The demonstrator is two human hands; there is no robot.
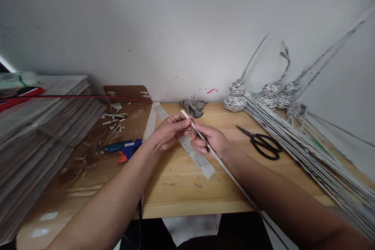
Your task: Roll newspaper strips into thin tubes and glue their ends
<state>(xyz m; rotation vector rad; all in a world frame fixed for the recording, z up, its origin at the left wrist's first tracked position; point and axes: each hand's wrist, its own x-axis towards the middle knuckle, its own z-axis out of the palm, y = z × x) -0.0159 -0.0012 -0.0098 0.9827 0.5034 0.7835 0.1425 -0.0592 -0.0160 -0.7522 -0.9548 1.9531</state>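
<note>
A long thin rolled paper tube [217, 157] slants between my hands, its pale tip up and to the left, its tail running down past my right forearm. My left hand [172, 129] pinches it close to the tip. Just below, the fingers and thumb of my right hand [209, 140] close round the same tube. Under both hands a printed paper strip [197, 157] lies on the wooden table [172, 199], partly covered by them. Black-handled scissors [262, 142] rest to the right of my right hand.
A blue glue gun [124, 149] and paper scraps [115, 120] lie at left, beside stacked newspapers [55, 125]. A grey cloth [193, 107] sits by the wall. At right are a bundle of paper tubes [304, 160] and several woven paper gourd shapes [236, 97] with upright stems.
</note>
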